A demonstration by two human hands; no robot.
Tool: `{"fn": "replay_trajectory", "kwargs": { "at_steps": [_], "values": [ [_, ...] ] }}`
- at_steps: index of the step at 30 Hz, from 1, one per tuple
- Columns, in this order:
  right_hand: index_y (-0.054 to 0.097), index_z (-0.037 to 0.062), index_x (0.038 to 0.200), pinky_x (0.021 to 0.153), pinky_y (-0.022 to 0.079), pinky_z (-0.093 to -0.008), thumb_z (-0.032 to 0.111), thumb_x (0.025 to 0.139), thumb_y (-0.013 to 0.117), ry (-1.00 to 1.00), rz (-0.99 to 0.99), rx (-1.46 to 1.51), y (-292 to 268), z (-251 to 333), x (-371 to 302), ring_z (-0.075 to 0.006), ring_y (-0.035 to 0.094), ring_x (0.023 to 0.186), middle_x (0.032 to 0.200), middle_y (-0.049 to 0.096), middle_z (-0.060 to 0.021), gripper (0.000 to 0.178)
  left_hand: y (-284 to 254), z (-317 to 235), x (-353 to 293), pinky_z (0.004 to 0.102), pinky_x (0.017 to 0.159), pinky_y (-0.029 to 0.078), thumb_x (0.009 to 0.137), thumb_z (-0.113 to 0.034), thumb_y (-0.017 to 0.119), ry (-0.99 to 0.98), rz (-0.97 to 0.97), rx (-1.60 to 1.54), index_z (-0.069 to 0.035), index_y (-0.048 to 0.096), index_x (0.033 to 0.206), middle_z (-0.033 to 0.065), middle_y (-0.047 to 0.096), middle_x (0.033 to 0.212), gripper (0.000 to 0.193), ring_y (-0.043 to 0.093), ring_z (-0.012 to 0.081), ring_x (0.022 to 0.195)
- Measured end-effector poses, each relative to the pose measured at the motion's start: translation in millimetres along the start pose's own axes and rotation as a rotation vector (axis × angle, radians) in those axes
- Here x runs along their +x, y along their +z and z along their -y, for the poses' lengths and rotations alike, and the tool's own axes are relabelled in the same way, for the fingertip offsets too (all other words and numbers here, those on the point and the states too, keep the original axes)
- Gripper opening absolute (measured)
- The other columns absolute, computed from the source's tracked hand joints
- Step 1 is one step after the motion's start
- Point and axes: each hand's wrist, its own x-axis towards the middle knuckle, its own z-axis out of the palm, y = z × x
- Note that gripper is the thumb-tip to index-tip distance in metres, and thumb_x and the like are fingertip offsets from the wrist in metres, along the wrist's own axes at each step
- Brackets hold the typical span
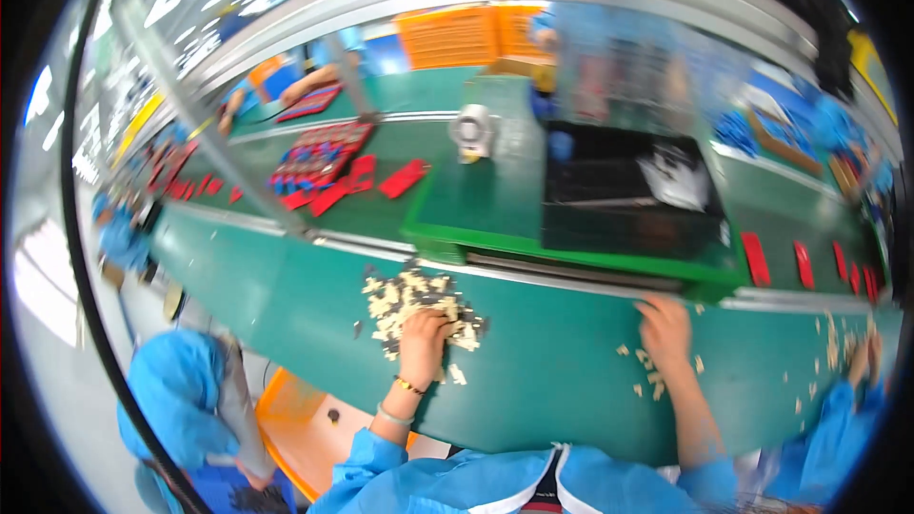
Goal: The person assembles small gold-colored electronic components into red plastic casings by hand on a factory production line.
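A heap of small cream and dark grey pieces (395,300) lies on the green work table, left of the middle. My left hand (424,338), with a bracelet and a bangle at the wrist, rests at the heap's near right side. Its fingers are bent together down into the pieces; whatever they grip is hidden. To the right, my right hand (666,331) reaches to the table's far edge by the metal rail, fingers somewhat apart and nothing visible in them. A few loose cream pieces (655,381) are scattered beside that wrist.
Behind the rail stands a green-edged platform (476,209) bearing a black tray (619,190) and a white round device (472,131). Red strips (405,179) lie on the belt beyond. An orange bin (290,409) sits lower left. Co-workers in blue flank the table, one hand (864,360) at far right.
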Motion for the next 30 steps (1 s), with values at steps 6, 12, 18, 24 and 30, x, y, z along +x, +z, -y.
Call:
{"fn": "replay_trajectory", "kwargs": {
  "at_steps": [6,12,18,24,30],
  "values": [
    [0.053,0.0034,0.127,0.104,0.036,-0.0436,-0.004,0.080,0.054,0.505,-0.062,-0.317,-80.3,-173.1,-105.3,-0.0374,0.044,0.127,0.136,0.046,-0.0200,0.047,-3.5,-4.8,1.7,0.0358,0.082,0.046,0.067,-0.005,0.075,-0.070,-0.075,0.001,-0.006,0.060,0.077,0.0037,0.066,0.089,0.018,0.061,0.0242,0.091],
    [0.038,0.0095,0.141,0.102,0.039,-0.0434,0.002,0.085,0.056,0.815,-0.256,-0.444,-104.3,-330.2,-117.7,-0.0361,0.038,0.132,0.147,0.035,-0.0166,0.060,0.6,-4.8,11.2,0.0369,0.082,0.050,0.075,-0.008,0.071,-0.110,-0.092,-0.104,-0.005,0.068,0.086,0.0080,0.069,0.090,0.012,0.064,0.0261,0.088],
    [0.038,0.0137,0.142,0.098,0.042,-0.0413,0.013,0.089,0.054,0.892,0.020,-0.799,-116.6,-413.5,-118.8,-0.0305,0.040,0.133,0.152,0.032,-0.0089,0.056,3.9,-0.9,2.3,0.0394,0.092,0.046,0.082,0.000,0.062,-0.097,-0.152,0.051,-0.003,0.065,0.110,0.0133,0.065,0.106,0.028,0.059,0.0318,0.103],
    [0.065,0.0079,0.088,0.074,0.046,-0.0462,0.009,0.078,0.055,0.680,-0.198,-0.833,-128.1,-354.5,-102.2,-0.0333,0.060,0.083,0.085,0.062,-0.0115,0.014,7.3,18.8,-5.9,0.0332,0.074,0.046,0.084,0.005,0.056,-0.073,-0.341,-0.084,-0.002,0.064,0.114,0.0115,0.060,0.083,0.031,0.058,0.0259,0.082],
    [0.065,0.0072,0.098,0.077,0.044,-0.0411,0.003,0.079,0.063,0.518,-0.509,-0.559,-111.1,-218.7,-77.1,-0.0297,0.060,0.092,0.097,0.065,-0.0094,0.019,-0.7,-9.8,6.3,0.0221,0.064,0.039,0.098,-0.009,0.047,-0.528,-0.497,-0.783,0.004,0.060,0.117,-0.0019,0.046,0.071,0.026,0.041,0.0067,0.068]
  ]
}}
